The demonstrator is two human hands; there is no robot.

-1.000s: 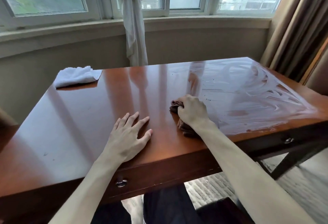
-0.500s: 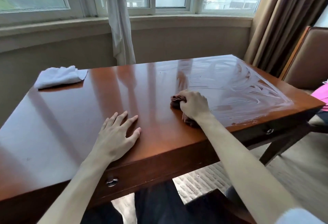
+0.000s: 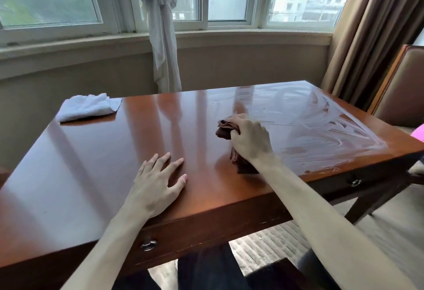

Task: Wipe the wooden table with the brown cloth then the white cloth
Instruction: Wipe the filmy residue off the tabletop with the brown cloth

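Note:
The glossy wooden table (image 3: 96, 165) fills the middle of the head view. My right hand (image 3: 251, 139) grips the crumpled brown cloth (image 3: 223, 130) and presses it on the tabletop near the centre, at the left border of a wet, streaked patch that covers the table's right half. Part of the cloth is hidden under my palm and wrist. My left hand (image 3: 158, 183) lies flat on the table with fingers spread, nearer the front edge. The white cloth (image 3: 87, 107) lies bunched at the far left corner, away from both hands.
A brown padded chair (image 3: 401, 92) stands at the table's right end, with something pink (image 3: 418, 132) beside it. Behind the table are a low wall, windows, a knotted white curtain (image 3: 160, 37) and brown drapes (image 3: 371, 25). Drawer pulls (image 3: 148, 243) sit on the front face.
My right hand has slid the brown cloth slightly away from the front edge. The camera view shifted right, bringing the chair into sight. My left hand stays flat.

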